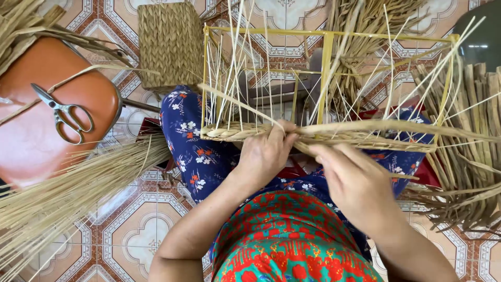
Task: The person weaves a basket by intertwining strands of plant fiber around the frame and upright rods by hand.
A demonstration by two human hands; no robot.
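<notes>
Both hands, left hand [266,151] and right hand [350,177], pinch the braided straw rope [235,132]; it seems light, pliable, best gripped near the yellow frame [326,62].

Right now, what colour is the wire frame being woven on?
Yellow: the wire frame shows best in the head view.

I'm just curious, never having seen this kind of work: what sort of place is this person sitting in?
Probably a home or small workshop for hand-weaving baskets. Both hands work straw on a yellow wire frame; bundles of dried straw lie on the patterned tile floor, a finished woven basket stands nearby, and scissors rest on a stool.
</notes>
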